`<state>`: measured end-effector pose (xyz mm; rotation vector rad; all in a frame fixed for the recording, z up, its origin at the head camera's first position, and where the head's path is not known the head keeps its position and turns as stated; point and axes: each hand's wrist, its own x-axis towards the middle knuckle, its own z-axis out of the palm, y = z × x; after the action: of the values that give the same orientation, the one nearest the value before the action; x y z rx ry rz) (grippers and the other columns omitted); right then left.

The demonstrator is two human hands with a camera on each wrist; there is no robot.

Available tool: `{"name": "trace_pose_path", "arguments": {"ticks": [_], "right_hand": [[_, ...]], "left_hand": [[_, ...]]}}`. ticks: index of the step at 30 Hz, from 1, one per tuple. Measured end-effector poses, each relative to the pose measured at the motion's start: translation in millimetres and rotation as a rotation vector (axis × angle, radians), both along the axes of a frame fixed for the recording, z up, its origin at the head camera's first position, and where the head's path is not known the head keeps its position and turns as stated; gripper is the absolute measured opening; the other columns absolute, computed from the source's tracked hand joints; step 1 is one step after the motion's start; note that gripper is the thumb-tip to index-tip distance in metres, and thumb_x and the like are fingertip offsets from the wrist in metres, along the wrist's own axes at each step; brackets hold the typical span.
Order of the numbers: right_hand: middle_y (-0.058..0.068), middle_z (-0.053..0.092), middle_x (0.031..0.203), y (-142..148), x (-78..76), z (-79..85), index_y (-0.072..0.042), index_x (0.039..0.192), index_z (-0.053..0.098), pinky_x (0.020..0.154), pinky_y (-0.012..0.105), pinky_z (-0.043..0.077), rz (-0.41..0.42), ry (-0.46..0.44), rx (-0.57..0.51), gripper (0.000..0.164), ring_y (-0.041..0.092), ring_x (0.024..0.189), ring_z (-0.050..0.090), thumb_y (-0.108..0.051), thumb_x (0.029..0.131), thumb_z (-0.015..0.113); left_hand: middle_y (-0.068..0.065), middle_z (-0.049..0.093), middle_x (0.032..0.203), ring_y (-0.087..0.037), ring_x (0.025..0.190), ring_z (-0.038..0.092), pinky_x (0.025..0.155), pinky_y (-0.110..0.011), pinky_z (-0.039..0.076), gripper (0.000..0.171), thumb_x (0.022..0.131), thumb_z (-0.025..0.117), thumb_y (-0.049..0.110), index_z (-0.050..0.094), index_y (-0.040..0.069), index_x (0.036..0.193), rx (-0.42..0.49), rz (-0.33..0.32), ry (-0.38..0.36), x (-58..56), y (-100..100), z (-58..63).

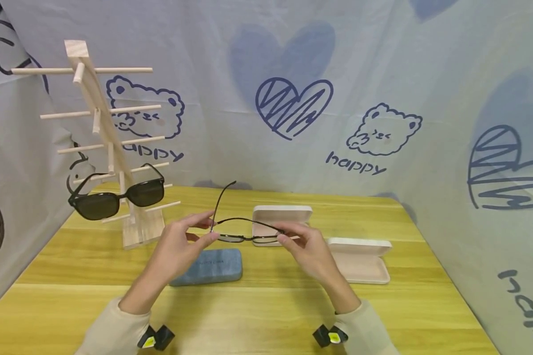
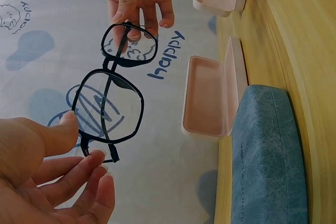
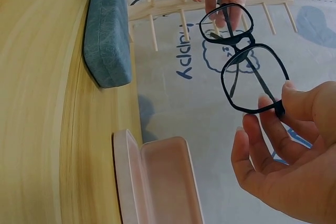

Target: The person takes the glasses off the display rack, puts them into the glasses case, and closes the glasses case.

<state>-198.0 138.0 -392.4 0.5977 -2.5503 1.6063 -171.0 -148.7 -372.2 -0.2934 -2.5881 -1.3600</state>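
A pair of black-framed eyeglasses (image 1: 247, 238) with clear lenses is held in the air above the table. My left hand (image 1: 180, 245) pinches the frame at its left hinge corner between thumb and fingers. At the opposite corner, my right hand (image 1: 308, 249) pinches the frame the same way. One temple arm points up and back, while the other lies folded across behind the lenses. In the left wrist view the lenses (image 2: 113, 106) face the camera. Below the left hand, a closed blue-grey glasses case (image 1: 217, 266) lies on the table.
Two pale pink cases stand lid-up, one behind the eyeglasses (image 1: 282, 213) and one at right (image 1: 364, 268). A wooden peg rack (image 1: 102, 123) rises at the left, carrying black sunglasses (image 1: 115, 202). Printed cloth (image 1: 213, 123) hangs behind the wooden table (image 1: 266, 315).
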Motion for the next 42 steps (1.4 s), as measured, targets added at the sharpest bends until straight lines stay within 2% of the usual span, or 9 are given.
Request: {"name": "trace_pose_path", "arguments": {"ticks": [19, 29, 36, 42], "right_hand": [[0.014, 0.070, 0.124, -0.4, -1.6, -3.6, -0.004, 0.126, 0.072, 0.091, 0.023, 0.057, 0.034, 0.024, 0.027, 0.027, 0.024, 0.110, 0.064, -0.011, 0.102, 0.065], [0.014, 0.068, 0.121, 0.4, -1.9, -6.3, -0.007, 0.125, 0.073, 0.090, 0.023, 0.057, 0.024, 0.005, 0.017, 0.025, 0.023, 0.108, 0.063, -0.011, 0.102, 0.065], [0.012, 0.071, 0.122, 1.9, -2.2, -6.2, -0.007, 0.124, 0.073, 0.090, 0.024, 0.057, -0.001, -0.007, -0.003, 0.024, 0.024, 0.109, 0.066, -0.015, 0.102, 0.065], [0.012, 0.071, 0.123, 1.6, -2.8, -5.0, -0.007, 0.124, 0.073, 0.089, 0.024, 0.057, -0.030, -0.014, 0.000, 0.024, 0.024, 0.111, 0.066, -0.014, 0.102, 0.065]], "left_hand": [[-0.014, 0.074, 0.121, -0.030, 0.113, 0.068, 0.090, -0.045, 0.060, 0.046, 0.096, 0.074, 0.011, 0.063, 0.003, 0.140, -0.012, -0.018, -0.026, -1.3, 0.6, -3.0], [-0.012, 0.075, 0.119, -0.027, 0.110, 0.069, 0.084, -0.032, 0.058, 0.036, 0.096, 0.072, 0.008, 0.070, 0.005, 0.131, -0.049, -0.067, -0.011, -1.3, 0.8, -8.8], [-0.013, 0.073, 0.125, -0.028, 0.112, 0.069, 0.086, -0.038, 0.058, 0.030, 0.099, 0.068, 0.007, 0.071, 0.004, 0.129, -0.050, -0.106, -0.030, -0.3, 3.2, -10.1], [-0.011, 0.074, 0.123, -0.027, 0.109, 0.070, 0.089, -0.045, 0.058, 0.026, 0.101, 0.064, 0.007, 0.073, 0.006, 0.126, -0.053, -0.131, -0.028, 0.0, 5.1, -11.5]]}}
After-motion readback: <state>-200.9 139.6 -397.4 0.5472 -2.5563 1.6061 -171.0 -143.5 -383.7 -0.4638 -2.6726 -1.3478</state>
